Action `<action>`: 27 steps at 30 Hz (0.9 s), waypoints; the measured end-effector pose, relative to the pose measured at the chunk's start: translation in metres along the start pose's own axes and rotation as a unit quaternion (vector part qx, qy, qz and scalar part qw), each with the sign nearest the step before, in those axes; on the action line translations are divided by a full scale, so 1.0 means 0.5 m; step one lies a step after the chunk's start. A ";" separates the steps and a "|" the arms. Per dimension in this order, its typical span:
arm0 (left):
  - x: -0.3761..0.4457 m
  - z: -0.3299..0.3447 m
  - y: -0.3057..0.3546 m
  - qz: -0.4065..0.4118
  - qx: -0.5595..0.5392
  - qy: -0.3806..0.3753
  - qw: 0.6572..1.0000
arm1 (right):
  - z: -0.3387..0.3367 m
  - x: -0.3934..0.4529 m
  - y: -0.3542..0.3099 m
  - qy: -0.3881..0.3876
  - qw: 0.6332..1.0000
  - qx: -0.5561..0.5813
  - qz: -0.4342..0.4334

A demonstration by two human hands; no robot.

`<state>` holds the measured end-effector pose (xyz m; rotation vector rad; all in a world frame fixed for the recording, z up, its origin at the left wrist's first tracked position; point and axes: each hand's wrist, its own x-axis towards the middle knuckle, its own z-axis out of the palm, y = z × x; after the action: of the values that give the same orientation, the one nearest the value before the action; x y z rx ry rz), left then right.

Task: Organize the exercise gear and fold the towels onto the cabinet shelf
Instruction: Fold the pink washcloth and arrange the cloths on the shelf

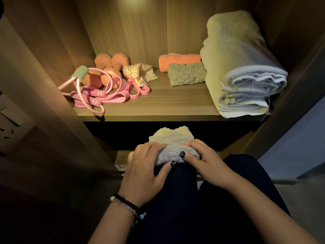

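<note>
While the head view shows my left hand [142, 170] and right hand [204, 162] both pinching the small fluffy towel [171, 146] on my knee below the shelf [158, 104], I judge the fold could spring open if either grip loosens, since the pile looks thick and bulky

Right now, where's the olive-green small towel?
In the head view the olive-green small towel lies folded on the cabinet shelf, right of centre, just in front of the orange towel and against the big rolled towel.
</note>
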<state>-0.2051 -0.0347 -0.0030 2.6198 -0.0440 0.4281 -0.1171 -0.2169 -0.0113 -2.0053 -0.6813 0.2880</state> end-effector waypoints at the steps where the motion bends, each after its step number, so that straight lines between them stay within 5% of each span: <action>1: 0.000 -0.002 -0.004 0.005 0.003 -0.003 1.000 | -0.001 0.001 -0.001 -0.005 1.000 0.009 0.008; 13: -0.005 -0.012 -0.014 -0.112 -0.163 0.036 0.979 | -0.015 -0.041 -0.006 -0.018 0.995 -0.071 -0.066; 17: -0.007 -0.006 0.005 -0.073 -0.125 0.090 0.985 | -0.003 -0.027 -0.002 0.003 0.999 -0.047 -0.028; 21: -0.011 -0.007 0.001 0.008 -0.028 0.067 0.997 | 0.006 0.001 -0.008 0.032 0.998 -0.056 0.018; 27: 0.000 -0.004 -0.020 -0.019 -0.021 0.049 0.998 | 0.010 -0.011 -0.015 0.068 0.991 -0.118 -0.016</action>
<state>-0.2048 -0.0249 -0.0060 2.5509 0.0288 0.5369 -0.1264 -0.2135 -0.0081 -2.2136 -0.6866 0.0514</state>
